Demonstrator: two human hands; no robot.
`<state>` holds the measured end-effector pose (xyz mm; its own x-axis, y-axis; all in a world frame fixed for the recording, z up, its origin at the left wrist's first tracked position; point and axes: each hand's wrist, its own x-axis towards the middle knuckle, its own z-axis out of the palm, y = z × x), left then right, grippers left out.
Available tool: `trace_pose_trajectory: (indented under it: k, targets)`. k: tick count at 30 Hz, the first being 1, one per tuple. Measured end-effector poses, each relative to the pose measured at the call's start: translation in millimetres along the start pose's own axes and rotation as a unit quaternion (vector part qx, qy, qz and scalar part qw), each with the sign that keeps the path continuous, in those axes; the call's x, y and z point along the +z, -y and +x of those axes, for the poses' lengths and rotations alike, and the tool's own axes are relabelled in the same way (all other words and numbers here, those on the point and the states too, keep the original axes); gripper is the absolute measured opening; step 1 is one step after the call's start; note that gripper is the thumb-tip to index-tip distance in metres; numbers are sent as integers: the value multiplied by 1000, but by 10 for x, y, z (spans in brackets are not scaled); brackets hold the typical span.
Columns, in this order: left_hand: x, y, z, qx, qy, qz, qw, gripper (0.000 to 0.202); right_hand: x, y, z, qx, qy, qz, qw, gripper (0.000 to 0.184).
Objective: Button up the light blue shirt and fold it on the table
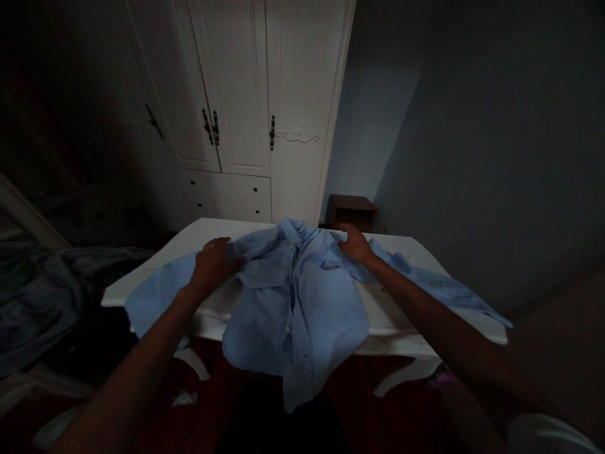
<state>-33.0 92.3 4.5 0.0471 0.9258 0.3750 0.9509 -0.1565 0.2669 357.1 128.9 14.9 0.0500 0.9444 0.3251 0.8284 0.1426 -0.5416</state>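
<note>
**Shirt spread flat, no fold made yet**

A white wardrobe (265,94) stands behind the white table (392,318). On the table lies the blue shirt (297,302), front up, sleeves flung outward, hem hanging over the near edge; no fold shows. The left hand (212,260) rests on one shoulder, fingers apart and flat. The right hand (355,244) curls over the other shoulder, but I cannot tell whether it is gripping

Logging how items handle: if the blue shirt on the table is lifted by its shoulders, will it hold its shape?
Probably not: the blue shirt lies wrinkled and its hem droops over the table edge, so it looks floppy. It seems thin, so likely light. The tabletop looks smooth, so it may slide when pushed.
</note>
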Motion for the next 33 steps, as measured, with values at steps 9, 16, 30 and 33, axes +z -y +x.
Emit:
trace_pose_trajectory:
  k: [9, 16, 30, 33]
  targets:
    - [182, 1, 691, 65, 186, 61, 978, 41, 160, 39, 605, -18, 179, -60, 982, 26]
    - [-357, 271, 1322, -59, 11, 41, 997, 42, -68, -63, 979, -11, 41, -93, 995, 31]
    - [209, -68, 1594, 27, 103, 70, 992, 40, 227, -114, 1002, -53, 33, -93, 994, 36]
    - [432, -248, 1527, 73, 157, 60, 983, 41, 262, 70, 1108, -121, 67, -107, 985, 42]
